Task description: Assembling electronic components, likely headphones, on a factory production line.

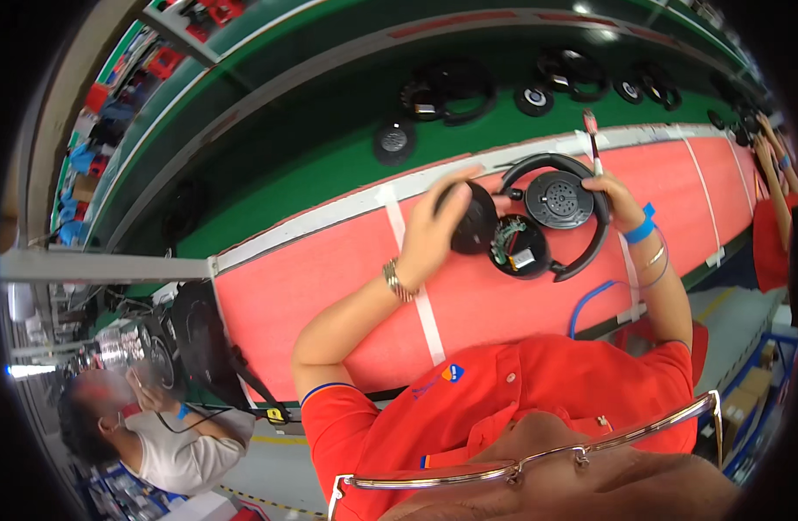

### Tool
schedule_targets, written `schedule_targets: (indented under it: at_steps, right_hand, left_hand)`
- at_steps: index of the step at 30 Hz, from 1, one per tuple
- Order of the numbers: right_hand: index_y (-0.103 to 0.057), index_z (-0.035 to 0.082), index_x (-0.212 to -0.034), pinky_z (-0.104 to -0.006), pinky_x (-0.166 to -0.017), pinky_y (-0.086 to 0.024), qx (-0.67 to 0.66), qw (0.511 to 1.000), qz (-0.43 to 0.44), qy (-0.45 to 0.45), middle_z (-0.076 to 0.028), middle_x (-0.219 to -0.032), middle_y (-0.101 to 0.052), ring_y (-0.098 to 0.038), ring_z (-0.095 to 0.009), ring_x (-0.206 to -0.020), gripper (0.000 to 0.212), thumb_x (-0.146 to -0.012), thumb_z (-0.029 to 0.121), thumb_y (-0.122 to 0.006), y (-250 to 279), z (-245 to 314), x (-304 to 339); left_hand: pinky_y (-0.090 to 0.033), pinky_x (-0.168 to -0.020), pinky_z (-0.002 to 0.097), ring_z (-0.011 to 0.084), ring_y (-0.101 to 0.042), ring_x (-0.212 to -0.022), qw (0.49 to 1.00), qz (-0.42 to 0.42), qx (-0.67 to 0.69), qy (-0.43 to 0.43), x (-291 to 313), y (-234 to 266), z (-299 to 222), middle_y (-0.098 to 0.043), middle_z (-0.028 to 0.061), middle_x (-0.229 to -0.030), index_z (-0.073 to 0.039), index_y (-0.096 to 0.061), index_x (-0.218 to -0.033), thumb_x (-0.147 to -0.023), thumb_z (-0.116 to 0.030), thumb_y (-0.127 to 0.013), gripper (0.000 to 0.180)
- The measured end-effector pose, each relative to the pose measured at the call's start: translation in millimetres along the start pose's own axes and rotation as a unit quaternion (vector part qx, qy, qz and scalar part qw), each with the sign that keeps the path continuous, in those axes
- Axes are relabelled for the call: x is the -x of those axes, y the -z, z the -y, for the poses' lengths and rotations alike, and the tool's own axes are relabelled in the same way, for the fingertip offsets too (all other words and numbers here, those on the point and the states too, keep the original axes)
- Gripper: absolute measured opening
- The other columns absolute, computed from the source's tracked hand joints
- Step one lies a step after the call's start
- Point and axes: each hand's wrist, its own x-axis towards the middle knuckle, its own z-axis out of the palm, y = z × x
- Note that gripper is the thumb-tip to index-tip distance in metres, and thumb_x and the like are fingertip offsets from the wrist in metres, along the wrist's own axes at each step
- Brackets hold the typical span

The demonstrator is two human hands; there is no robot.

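Note:
My left hand (429,234) grips a black round ear-cup piece (475,219), its fingers curled over the top and slightly blurred. Black over-ear headphones (590,252) are held at the right side of the headband by my right hand (619,204). One ear cup (559,199) shows a grey perforated plate. The other ear cup (520,247) is uncovered, with a green circuit board and a silvery battery inside. It sits right beside the piece in my left hand. Whether the two touch is hard to see.
A red-ended slim tool (591,130) lies over the mat's far edge. Beyond the pink mat (347,286), a green belt (268,204) carries several headphones (451,91) and round ear cups (394,141). A blue cord (586,300) runs from my right wristband. Co-workers sit at both sides; a black bag (203,339) stands left.

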Motion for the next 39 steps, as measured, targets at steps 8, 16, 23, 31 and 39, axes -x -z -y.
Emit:
schedule_targets:
  at_steps: [8,16,23,31,39]
  right_hand:
    - [-0.053,-0.003,-0.13,-0.0311,-0.101,-0.038,0.182,0.982,0.041,0.038,-0.014,-0.129,-0.054,-0.051,-0.022,-0.118,0.048,-0.088,0.019,-0.061,-23.6,30.2,3.0]
    - [-0.056,0.002,-0.126,-0.0338,-0.092,-0.043,0.419,0.837,-0.133,0.325,-0.015,-0.109,-0.057,-0.057,-0.03,-0.103,0.037,-0.089,0.001,-0.052,-51.0,26.6,42.4]
    - [-0.062,0.01,-0.122,-0.036,-0.061,-0.049,0.591,0.764,-0.048,0.256,-0.01,-0.083,-0.057,-0.059,-0.028,-0.073,0.048,-0.076,-0.003,-0.058,-73.1,4.4,93.7]
    - [-0.061,0.01,-0.122,-0.0354,-0.056,-0.05,0.636,0.718,-0.074,0.271,-0.007,-0.08,-0.054,-0.057,-0.023,-0.068,0.05,-0.073,0.001,-0.062,-102.1,-10.7,113.1]
    - [-0.06,0.008,-0.122,-0.0348,-0.057,-0.05,0.634,0.719,-0.073,0.274,-0.007,-0.082,-0.054,-0.058,-0.023,-0.071,0.051,-0.071,0.001,-0.061,-108.1,-13.3,118.2]
  left_hand:
    - [-0.045,-0.103,0.0438,0.0293,-0.057,-0.118,0.776,0.312,-0.446,-0.317,48.2,-34.9,61.1,-0.058,0.0132,-0.13,-0.001,-0.05,-0.132,-0.087,-0.009,-0.062,0.047]
    - [-0.025,-0.115,0.0513,0.0298,-0.038,-0.136,0.736,0.409,-0.483,-0.243,44.8,-34.1,58.6,-0.05,0.0129,-0.138,-0.005,-0.051,-0.132,-0.076,-0.005,-0.065,0.057]
    - [-0.025,-0.116,0.048,0.0339,-0.036,-0.136,0.688,0.367,-0.557,-0.286,46.5,-30.6,73.6,-0.051,0.0133,-0.134,-0.006,-0.051,-0.129,-0.083,-0.011,-0.051,0.046]
    - [-0.028,-0.115,0.0461,0.0336,-0.039,-0.133,0.692,0.363,-0.559,-0.278,46.6,-31.6,75.2,-0.051,0.0155,-0.131,-0.004,-0.051,-0.126,-0.083,-0.012,-0.05,0.044]
    - [-0.032,-0.113,0.0454,0.0336,-0.038,-0.135,0.7,0.355,-0.55,-0.286,46.4,-33.0,75.9,-0.05,0.0162,-0.133,-0.003,-0.052,-0.127,-0.077,-0.006,-0.055,0.05]
